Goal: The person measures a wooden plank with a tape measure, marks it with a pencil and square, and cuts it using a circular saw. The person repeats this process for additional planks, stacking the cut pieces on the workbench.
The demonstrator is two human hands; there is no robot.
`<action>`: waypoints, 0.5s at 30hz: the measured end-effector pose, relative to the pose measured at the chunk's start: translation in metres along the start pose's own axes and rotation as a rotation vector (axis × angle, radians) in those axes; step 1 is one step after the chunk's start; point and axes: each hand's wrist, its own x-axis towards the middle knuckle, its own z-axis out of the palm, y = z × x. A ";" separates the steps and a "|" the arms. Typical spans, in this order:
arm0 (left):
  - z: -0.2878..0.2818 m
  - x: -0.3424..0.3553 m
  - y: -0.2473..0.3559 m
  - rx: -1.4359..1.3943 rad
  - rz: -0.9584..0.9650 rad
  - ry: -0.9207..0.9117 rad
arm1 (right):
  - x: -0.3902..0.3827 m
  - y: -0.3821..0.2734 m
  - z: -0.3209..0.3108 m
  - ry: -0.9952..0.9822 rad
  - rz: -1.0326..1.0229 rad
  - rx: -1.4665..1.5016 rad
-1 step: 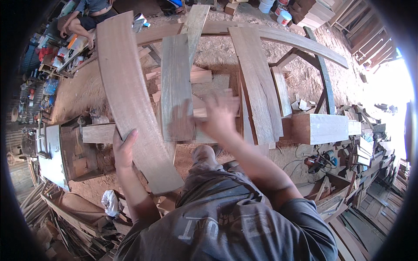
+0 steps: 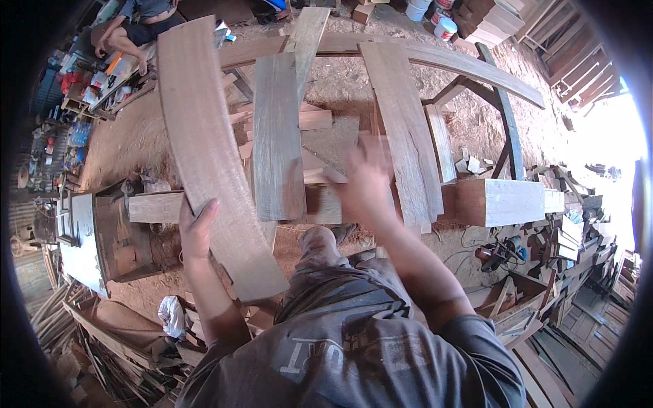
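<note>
Two hands (image 2: 197, 231) on curved plank (image 2: 204, 136)

A thick pale timber block (image 2: 500, 202) lies on the sawdust-covered ground at the right. Just below it sits a power tool (image 2: 500, 253) with its cable. Above and left of the block, two white buckets (image 2: 435, 17) stand at the far edge. Well to the block's left stands a woodworking machine (image 2: 102, 234), and beyond that, far upper left, a seated person (image 2: 139, 27) rests beside cluttered shelves (image 2: 68, 102).
</note>
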 end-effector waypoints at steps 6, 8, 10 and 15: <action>0.030 0.035 -0.009 -0.035 0.037 -0.129 | -0.013 0.110 -0.056 0.091 0.293 -0.068; 0.039 0.037 -0.008 -0.047 0.026 -0.137 | -0.011 0.120 -0.063 0.154 0.296 -0.022; 0.047 0.038 -0.005 -0.062 -0.009 -0.132 | -0.010 0.108 -0.074 0.206 0.361 0.100; 0.035 0.041 -0.020 -0.064 0.018 -0.145 | 0.000 0.050 -0.048 0.144 0.281 0.241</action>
